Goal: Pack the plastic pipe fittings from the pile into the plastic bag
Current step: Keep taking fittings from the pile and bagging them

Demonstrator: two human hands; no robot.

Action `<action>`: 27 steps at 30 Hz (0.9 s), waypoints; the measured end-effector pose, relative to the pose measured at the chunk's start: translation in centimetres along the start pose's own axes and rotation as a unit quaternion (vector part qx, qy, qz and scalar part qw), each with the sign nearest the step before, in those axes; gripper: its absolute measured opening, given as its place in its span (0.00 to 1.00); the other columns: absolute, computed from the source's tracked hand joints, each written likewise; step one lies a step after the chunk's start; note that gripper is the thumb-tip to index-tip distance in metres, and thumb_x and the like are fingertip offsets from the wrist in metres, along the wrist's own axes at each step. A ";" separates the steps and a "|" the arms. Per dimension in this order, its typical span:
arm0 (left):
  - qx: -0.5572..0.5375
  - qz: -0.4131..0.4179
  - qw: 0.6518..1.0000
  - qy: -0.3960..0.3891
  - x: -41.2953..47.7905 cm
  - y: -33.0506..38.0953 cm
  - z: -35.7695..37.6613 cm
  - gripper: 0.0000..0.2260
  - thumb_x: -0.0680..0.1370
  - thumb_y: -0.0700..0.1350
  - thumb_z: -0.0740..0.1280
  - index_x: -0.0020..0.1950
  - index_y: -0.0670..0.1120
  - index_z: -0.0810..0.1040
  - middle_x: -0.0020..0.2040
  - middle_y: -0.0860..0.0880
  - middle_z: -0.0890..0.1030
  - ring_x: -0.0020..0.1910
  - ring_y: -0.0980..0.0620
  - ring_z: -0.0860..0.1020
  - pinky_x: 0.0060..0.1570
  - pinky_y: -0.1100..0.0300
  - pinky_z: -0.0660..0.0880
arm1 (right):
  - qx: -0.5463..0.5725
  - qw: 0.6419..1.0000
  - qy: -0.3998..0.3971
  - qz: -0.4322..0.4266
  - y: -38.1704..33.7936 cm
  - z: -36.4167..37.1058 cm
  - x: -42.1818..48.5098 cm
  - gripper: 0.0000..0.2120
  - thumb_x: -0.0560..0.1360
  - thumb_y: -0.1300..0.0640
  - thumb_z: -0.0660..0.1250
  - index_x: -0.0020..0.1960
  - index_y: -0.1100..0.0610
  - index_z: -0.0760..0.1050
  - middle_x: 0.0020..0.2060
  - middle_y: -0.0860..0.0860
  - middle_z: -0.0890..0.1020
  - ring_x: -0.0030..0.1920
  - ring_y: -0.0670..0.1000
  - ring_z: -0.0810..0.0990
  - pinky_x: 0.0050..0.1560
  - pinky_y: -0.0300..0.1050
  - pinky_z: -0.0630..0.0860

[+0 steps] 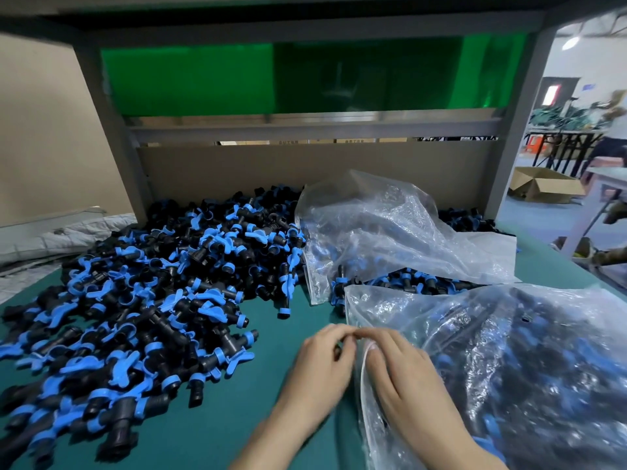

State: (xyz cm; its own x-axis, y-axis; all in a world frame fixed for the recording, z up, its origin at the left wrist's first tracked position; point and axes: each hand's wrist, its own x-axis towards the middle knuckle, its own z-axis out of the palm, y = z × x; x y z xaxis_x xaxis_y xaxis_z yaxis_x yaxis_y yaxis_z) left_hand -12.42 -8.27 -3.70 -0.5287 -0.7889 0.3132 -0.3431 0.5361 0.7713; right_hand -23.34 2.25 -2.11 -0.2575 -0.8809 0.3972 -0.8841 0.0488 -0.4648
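The head view shows a pile of pipe fittings, black bodies with blue handles and collars. It spreads over the left and middle of the green table top and reaches back to a brown cardboard panel.

At the lower right lies the plastic bag, clear and crinkled. It already holds many fittings, which show dark and blue through the film. Its open edge faces left, towards the pile.

The left hand and the right hand meet fingertip to fingertip at that edge. Both have curled fingers and pinch the bag's whitish rim. The right hand lies over the film and the left is on the table side. A small dark thing shows under the left fingers, too blurred to name.

Behind them a second clear bag lies crumpled and partly filled, touching the pile. A few fittings show between the two bags.

Above the cardboard a green see-through sheet stands in a grey frame. Through the slot beneath it, some print on brown cartons is too small to read. At the far right an open cardboard box sits on the floor.
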 end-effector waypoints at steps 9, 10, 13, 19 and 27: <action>0.334 -0.122 0.930 0.092 1.1 -3.8 -2.4 0.20 0.83 0.49 0.53 0.76 0.54 0.65 0.72 0.46 0.68 0.69 0.46 0.65 0.67 0.53 0.62 | -0.137 0.990 -0.026 0.009 1.5 -0.7 0.2 0.17 0.82 0.44 0.42 0.53 0.44 0.68 0.45 0.43 0.76 0.49 0.48 0.77 0.49 0.47 0.70; 0.336 -0.131 0.930 0.076 1.3 -3.8 -2.3 0.22 0.83 0.49 0.52 0.78 0.54 0.60 0.75 0.44 0.65 0.72 0.45 0.62 0.69 0.51 0.60 | -0.146 0.989 -0.024 0.019 1.9 -0.9 0.3 0.16 0.82 0.44 0.42 0.52 0.44 0.68 0.44 0.43 0.76 0.48 0.48 0.77 0.49 0.47 0.71; 0.338 -0.125 0.932 0.029 1.8 -4.4 -2.6 0.23 0.84 0.50 0.49 0.80 0.53 0.54 0.79 0.45 0.61 0.77 0.46 0.57 0.74 0.49 0.55 | -0.178 0.984 -0.002 0.009 2.1 -0.9 0.1 0.12 0.83 0.47 0.49 0.47 0.46 0.68 0.40 0.44 0.74 0.43 0.49 0.78 0.43 0.47 0.71; 0.282 -0.105 0.949 0.096 1.9 -4.3 -3.1 0.16 0.84 0.51 0.54 0.71 0.52 0.68 0.67 0.51 0.74 0.67 0.50 0.68 0.65 0.54 0.65 | -0.168 0.986 -0.011 0.011 2.2 -0.5 -0.1 0.16 0.83 0.43 0.41 0.52 0.43 0.67 0.43 0.43 0.74 0.45 0.47 0.76 0.47 0.47 0.70; 0.067 -0.098 0.966 0.229 1.0 -3.4 -3.7 0.02 0.83 0.48 0.56 0.55 0.54 0.65 0.36 0.50 0.76 0.34 0.47 0.74 0.29 0.53 0.66 | -0.176 0.984 -0.021 0.024 2.0 -0.5 -0.1 0.16 0.83 0.43 0.41 0.54 0.42 0.66 0.45 0.43 0.74 0.48 0.47 0.76 0.50 0.46 0.69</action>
State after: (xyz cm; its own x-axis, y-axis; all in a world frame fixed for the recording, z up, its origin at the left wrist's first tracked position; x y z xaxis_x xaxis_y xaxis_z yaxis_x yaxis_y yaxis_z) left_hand -8.93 -12.02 -3.96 -0.0546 -0.9127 0.4050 -0.5145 0.3733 0.7720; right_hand -25.24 2.63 -2.69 -0.2920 -0.8918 0.3456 -0.9537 0.2443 -0.1754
